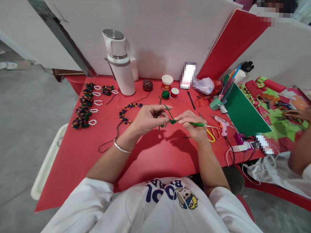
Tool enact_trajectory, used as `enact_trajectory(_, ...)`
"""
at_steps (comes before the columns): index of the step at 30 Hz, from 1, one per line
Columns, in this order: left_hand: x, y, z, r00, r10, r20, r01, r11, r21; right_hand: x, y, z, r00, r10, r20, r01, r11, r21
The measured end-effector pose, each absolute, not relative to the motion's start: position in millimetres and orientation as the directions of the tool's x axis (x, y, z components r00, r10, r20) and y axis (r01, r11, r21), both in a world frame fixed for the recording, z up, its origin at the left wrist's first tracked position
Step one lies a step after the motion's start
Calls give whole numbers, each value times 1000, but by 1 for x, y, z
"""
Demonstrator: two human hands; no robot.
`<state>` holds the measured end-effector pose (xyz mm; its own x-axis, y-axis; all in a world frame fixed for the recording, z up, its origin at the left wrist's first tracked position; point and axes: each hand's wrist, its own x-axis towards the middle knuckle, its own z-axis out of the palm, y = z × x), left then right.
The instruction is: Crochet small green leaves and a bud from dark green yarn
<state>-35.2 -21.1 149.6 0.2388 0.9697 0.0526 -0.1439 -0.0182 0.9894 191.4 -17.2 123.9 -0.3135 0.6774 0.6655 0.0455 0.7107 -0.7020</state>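
Observation:
My right hand (193, 125) is closed around a crochet hook (199, 124) with a green handle, its metal shaft pointing right. At the fingertips, between both hands, is a small piece of green crochet (173, 122). My left hand (147, 119) pinches the work, with green yarn (168, 111) stretched over its raised index finger. Behind my hands sits a small ball of green yarn (165, 94). Partly hidden by my left hand, a multicoloured crocheted band (122, 112) lies curved on the red table (96, 169).
Beaded multicoloured crochet pieces (85, 101) line the left side, near a white thermos (123, 74). A paper cup (167, 82) and dark yarn ball (148, 85) stand behind. Rightward lie yellow-handled scissors (210, 135), a pink glue gun (222, 125) and a power strip (240, 147). A co-worker's arm (304, 136) is far right.

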Motion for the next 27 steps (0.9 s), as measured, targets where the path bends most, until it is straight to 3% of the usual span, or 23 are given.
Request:
enact_trajectory(3, -33, -20, 148, 215, 975, 51, -154, -18, 988, 189, -23, 126, -311, 650, 694, 184, 757, -626)
enact_trajectory(6, -30, -19, 144, 183, 982, 53, -231, -9, 973, 182, -34, 120, -296, 580, 759, 424, 792, -439)
enact_trajectory(8, -27, -18, 141, 201, 979, 21, -307, 42, 951, 174, -41, 109, -269, 512, 816, 560, 772, -300)
enact_trajectory(10, -25, -18, 141, 269, 962, -44, -374, 147, 916, 167, -45, 97, -211, 452, 867, 611, 753, -244)
enact_trajectory(16, -33, -17, 149, 514, 843, -159, -408, 403, 819, 168, -41, 92, -193, 484, 853, 451, 816, -361)
enact_trajectory(21, -43, -12, 151, 514, 847, -137, -377, 367, 851, 181, -33, 118, -287, 523, 803, 206, 852, -481)
enact_trajectory(27, -43, -12, 148, 520, 843, -135, -340, 349, 873, 189, -31, 124, -286, 693, 662, -56, 678, -733)
